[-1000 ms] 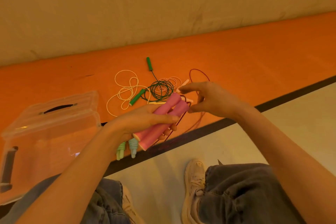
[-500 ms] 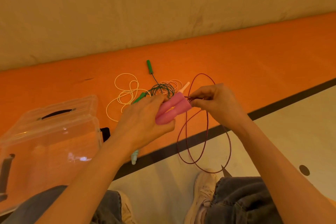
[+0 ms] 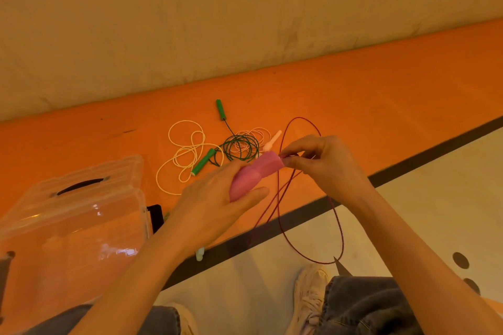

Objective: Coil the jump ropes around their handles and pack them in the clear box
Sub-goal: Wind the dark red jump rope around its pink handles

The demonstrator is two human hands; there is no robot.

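surface: orange floor | mid-frame: green jump rope, cream rope, pale pink rope | lower left: clear box

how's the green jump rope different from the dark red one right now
The green jump rope lies on the orange mat, untouched; the dark red rope is in both hands.
Its green handles lie apart; the pink handles are gripped together by the left hand.
Green cord sits in a small tangled coil; red cord hangs in wide loops, pinched by the right hand.
Both are thin cords, neither wound round its handles.
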